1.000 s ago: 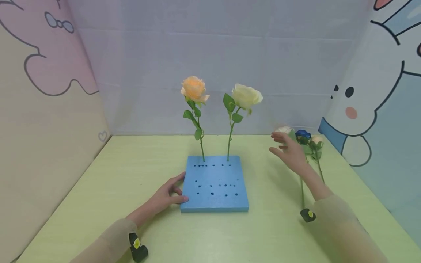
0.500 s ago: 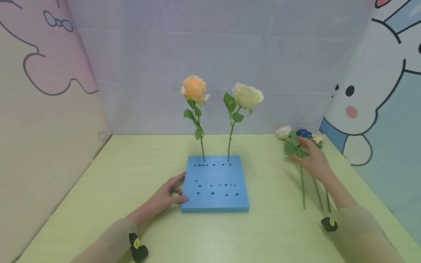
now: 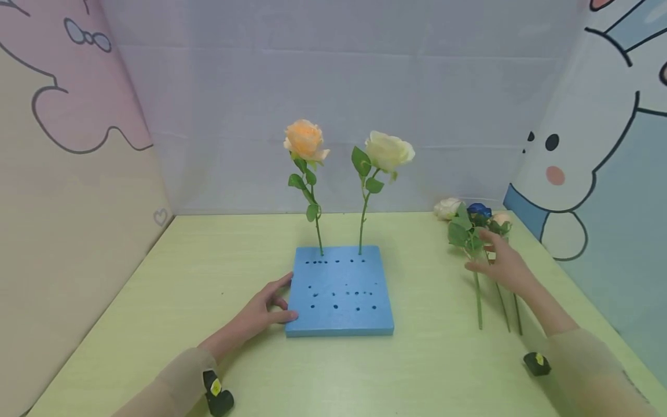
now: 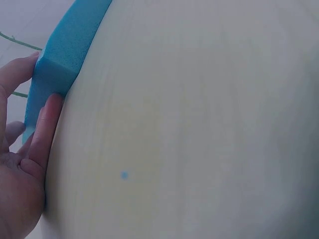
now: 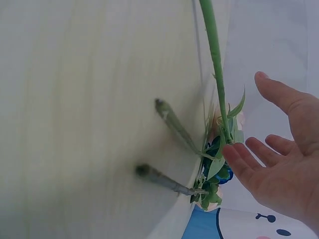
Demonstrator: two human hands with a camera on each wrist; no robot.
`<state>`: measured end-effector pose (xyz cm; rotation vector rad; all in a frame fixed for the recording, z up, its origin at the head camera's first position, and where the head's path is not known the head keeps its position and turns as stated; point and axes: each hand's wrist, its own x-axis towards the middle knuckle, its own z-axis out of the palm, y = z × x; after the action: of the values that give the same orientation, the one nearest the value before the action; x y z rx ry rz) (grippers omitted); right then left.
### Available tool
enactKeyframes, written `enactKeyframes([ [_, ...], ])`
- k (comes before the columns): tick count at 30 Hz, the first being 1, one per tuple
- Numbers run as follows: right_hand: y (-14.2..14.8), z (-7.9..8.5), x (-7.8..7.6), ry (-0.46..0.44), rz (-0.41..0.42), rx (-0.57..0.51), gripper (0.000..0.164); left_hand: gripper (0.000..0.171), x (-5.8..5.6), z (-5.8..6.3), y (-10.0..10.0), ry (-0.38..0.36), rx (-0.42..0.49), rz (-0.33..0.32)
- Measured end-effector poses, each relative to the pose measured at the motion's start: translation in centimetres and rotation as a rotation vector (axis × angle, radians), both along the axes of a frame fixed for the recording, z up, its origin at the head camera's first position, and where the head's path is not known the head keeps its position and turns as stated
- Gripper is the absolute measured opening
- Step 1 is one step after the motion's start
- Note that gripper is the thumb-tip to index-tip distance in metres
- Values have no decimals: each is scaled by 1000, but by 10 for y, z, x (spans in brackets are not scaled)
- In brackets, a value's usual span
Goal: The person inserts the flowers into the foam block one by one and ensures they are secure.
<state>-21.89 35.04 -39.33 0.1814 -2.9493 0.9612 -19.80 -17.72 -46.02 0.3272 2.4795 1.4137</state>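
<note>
While the left hand minds the block: head view first, and that hand is spread, thumb and fingers set against the block's left side.
Block: flat on the tabletop, mid-scene, with the peach rose and cream rose standing near its far edge.
Loose roses: over on the right lie the white rose, blue rose and pale rose, heads away from the person.
Right hand: fingers apart, nothing pinched, right beside the white rose's stem, just below the leaves.
Left wrist, block edge: one finger lies along the low side, another meets the upper edge; light, steady pressure looks plenty.
Right wrist, stem: it runs past the fingertips, thumb well clear; contact, I can't tell. A good grip would close thumb to fingers on bare stem.
Two other stems: lying close by, leaves bunched together, so a slow lift, straight up, should avoid snagging.
</note>
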Motion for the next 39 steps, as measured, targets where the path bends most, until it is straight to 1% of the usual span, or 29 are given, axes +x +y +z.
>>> enactKeyframes([
  [3, 1, -1, -1, -50, 15, 0, 99, 92, 1, 0, 0, -2, 1, 5],
  [7, 1, -2, -2, -88, 37, 13, 102, 92, 2, 1, -1, -8, -7, 16],
  [13, 4, -6, -5, -145, 65, 10, 100, 94, 3, 4, -2, -16, -3, 24],
  [15, 5, -8, -6, -157, 71, 12, 99, 93, 3, 5, -2, -17, -2, 24],
  [21, 8, -11, -8, -206, 68, -42, 92, 93, 3, 5, -2, -18, 4, 21],
  [26, 8, -11, -10, -222, 44, -33, 82, 92, 4, 4, -1, -14, 9, 21],
  [28, 7, -9, -10, -237, 35, -54, 78, 92, 4, 4, 0, -9, 6, 21],
  [33, 2, -2, -6, -335, 12, -207, 71, 92, 5, 6, 2, -5, 3, 18],
  [35, 0, 1, -6, -355, 8, -250, 70, 92, 5, 6, 2, 1, 1, 12],
  [37, -4, 5, -6, -354, -4, -285, 70, 92, 5, 6, 2, 2, 6, 14],
  [39, -7, 10, -7, -335, -14, -322, 70, 92, 4, 5, 1, 5, 6, 11],
])
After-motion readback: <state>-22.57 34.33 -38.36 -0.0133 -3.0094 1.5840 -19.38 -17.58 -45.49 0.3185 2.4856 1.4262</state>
